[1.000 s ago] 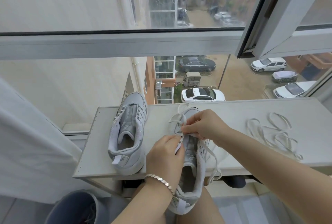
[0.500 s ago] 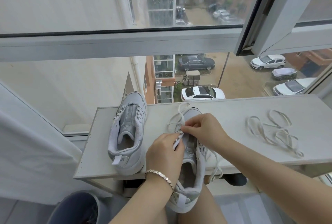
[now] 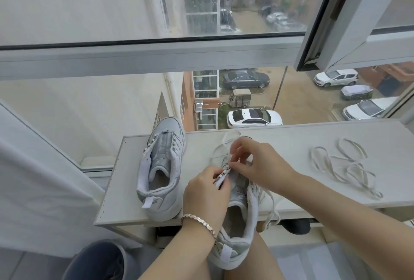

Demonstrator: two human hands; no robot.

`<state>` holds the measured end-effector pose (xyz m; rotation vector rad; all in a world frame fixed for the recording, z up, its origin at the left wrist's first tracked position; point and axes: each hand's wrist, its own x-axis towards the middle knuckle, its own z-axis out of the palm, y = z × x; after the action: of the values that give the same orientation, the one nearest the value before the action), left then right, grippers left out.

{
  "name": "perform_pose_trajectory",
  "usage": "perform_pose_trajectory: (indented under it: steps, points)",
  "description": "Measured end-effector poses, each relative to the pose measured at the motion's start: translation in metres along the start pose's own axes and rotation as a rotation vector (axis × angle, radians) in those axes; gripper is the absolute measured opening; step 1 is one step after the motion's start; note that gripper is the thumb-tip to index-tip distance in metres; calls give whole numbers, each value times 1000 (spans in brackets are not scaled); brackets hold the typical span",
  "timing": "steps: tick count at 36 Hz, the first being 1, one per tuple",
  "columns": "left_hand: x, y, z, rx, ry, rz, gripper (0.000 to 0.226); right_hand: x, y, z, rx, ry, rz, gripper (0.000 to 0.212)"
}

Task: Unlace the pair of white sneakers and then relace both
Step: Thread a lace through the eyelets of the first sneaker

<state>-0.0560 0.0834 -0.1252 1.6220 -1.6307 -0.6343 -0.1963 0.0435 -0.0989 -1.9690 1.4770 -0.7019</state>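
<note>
The near sneaker (image 3: 237,232) rests on the person's lap, its toe on the surface (image 3: 291,143). The left hand (image 3: 206,192) pinches its eyelet flap, and the right hand (image 3: 257,165) pinches the lace (image 3: 272,208) just above. The other sneaker (image 3: 161,167) stands to the left, and a loose lace (image 3: 345,167) lies to the right.

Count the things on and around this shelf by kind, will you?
Sneakers: 2, the shelf sneaker and the lap sneaker.
Laces: 2, the loose lace and the threaded lace.
Bracelet: 1.
Bin: 1.
Total: 6.
</note>
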Motion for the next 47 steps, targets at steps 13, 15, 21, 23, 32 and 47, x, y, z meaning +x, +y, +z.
perform_pose_trajectory:
  steps: [13,15,21,23,32,47]
  points:
    - [1,-8,4,-9,-7,14,46,32,-16,-29,-419,-531,-297,19]
    - [3,-9,4,-18,-1,31,48,32,-12,-26,-358,-498,-270,16]
    - [4,-9,2,19,-34,134,25,34,3,-27,66,-489,4,18]
    - [5,-9,2,29,-37,150,21,35,6,-27,158,-511,62,17]
    - [13,-8,-1,38,-51,95,23,30,1,-7,-129,-281,-27,6]
    - [23,-11,-3,-2,24,-42,24,-28,-100,-71,1108,303,-335,14]
